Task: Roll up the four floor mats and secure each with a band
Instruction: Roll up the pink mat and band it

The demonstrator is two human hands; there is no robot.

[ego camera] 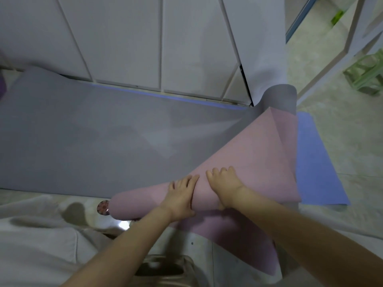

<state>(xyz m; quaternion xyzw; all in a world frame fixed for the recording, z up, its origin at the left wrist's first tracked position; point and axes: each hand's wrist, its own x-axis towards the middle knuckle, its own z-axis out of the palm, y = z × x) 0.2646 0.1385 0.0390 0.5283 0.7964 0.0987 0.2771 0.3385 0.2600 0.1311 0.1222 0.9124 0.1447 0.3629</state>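
Observation:
A pink mat (248, 158) lies half rolled across the floor, its rolled end pointing left near my knees and its loose sheet fanning out to the right. My left hand (180, 195) presses flat on the roll with straight fingers. My right hand (224, 185) curls over the roll just to the right, thumb tucked under. Under it lies a wide grey mat (93, 137), spread flat, with its far right end curled up (279, 98). A blue mat (315, 162) shows flat at the right, under the pink one.
White cabinet doors (145, 42) stand along the far edge of the grey mat. A green plastic stool (366, 77) stands at the upper right on the pale tiled floor (342, 131). A small round patterned object (103, 207) lies beside the roll's left end.

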